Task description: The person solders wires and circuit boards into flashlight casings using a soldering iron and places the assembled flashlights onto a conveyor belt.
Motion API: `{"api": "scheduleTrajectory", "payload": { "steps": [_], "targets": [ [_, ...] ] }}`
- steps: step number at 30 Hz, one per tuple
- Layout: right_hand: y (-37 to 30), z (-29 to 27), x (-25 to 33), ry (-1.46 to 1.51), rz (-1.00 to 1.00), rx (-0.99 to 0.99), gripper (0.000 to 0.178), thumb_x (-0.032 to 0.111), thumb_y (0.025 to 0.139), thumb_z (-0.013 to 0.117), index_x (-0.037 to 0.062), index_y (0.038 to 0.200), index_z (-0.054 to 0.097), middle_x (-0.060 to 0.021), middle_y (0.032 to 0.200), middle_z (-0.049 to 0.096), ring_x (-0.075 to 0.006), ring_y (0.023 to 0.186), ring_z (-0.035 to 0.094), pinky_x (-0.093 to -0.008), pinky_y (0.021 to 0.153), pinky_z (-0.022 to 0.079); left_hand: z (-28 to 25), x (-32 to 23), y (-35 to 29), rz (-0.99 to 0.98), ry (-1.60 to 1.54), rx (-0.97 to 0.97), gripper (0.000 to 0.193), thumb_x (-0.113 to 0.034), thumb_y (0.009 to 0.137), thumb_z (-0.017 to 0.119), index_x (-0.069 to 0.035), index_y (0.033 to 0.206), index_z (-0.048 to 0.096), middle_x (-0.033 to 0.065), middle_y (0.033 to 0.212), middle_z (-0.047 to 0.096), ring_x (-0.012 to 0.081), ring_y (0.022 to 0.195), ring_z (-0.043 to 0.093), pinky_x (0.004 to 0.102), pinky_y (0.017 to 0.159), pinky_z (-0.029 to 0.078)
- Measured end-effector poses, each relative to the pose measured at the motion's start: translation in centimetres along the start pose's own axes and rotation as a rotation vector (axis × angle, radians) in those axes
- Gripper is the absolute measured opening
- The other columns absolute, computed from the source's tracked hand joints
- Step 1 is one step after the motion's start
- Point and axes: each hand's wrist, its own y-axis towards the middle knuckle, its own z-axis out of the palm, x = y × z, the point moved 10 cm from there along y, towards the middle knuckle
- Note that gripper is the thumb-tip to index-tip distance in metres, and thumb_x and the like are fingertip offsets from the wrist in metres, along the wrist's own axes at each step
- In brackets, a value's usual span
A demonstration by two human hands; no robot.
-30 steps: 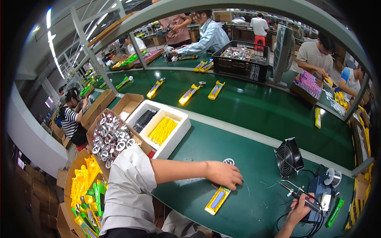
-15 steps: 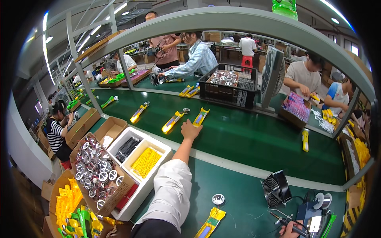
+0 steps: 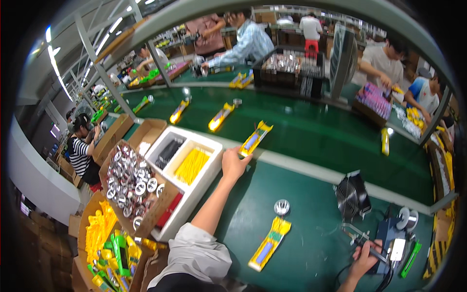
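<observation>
My left hand [image 3: 233, 163] pinches the near end of a yellow flashlight casing [image 3: 256, 137] with a blue-violet battery inside, over the near edge of the green conveyor. A second open yellow casing [image 3: 269, 245] lies on the green bench before me. It also holds a blue-violet battery, and thin wires run from it to a round silver reflector [image 3: 281, 207]. At the lower right, my right hand [image 3: 366, 260] is closed around a soldering iron [image 3: 361, 240] beside its holder.
Left of my arm stand a white foam box [image 3: 217, 146] of black and yellow wires, a carton of reflectors [image 3: 141, 187] and yellow-green casings [image 3: 119, 253]. A black fan [image 3: 352, 194], solder spool [image 3: 407, 218] and blue soldering station [image 3: 387, 233] stand right. More casings [image 3: 221, 117] lie on the conveyor.
My left hand has drawn the yellow casing back from the conveyor toward the bench. My right hand still grips the soldering iron. The whole view has shifted and tilted.
</observation>
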Motion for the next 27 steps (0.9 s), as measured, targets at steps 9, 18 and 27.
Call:
{"api": "scheduleTrajectory", "payload": {
  "steps": [9,18,27],
  "targets": [
    [-1.2,2.1,1.1,0.027,-0.028,0.065,0.010,0.010,0.080,0.049,0.0036,0.081,0.041,-0.0032,0.056,0.044,-0.0040,0.039,0.037,-0.0140,0.036,0.026,-6.9,-0.6,-15.2,-0.086,0.046,0.221,0.041,-0.021,0.066,0.067,0.002,0.097,0.053,0.0147,0.083,0.051,0.0287,0.080,0.048,0.0349,0.070,0.040],
    [-2.1,3.9,-0.2,0.054,0.048,0.186,0.016,0.013,0.078,0.053,0.0041,0.076,0.040,-0.0045,0.054,0.046,-0.0051,0.038,0.040,-0.0139,0.034,0.028,-12.7,0.3,-19.5,-0.044,0.135,0.037,0.055,-0.015,0.062,0.069,0.000,0.109,0.045,0.0138,0.100,0.047,0.0296,0.092,0.044,0.0356,0.080,0.036],
    [-1.6,3.9,-1.3,0.050,0.027,0.210,0.013,0.012,0.080,0.051,0.0057,0.080,0.040,-0.0032,0.056,0.047,-0.0049,0.037,0.039,-0.0144,0.033,0.027,-5.9,-10.7,-23.8,-0.107,-0.185,0.437,0.050,-0.022,0.067,0.064,0.000,0.107,0.042,0.0151,0.100,0.045,0.0298,0.089,0.047,0.0353,0.074,0.041]
  ]
}}
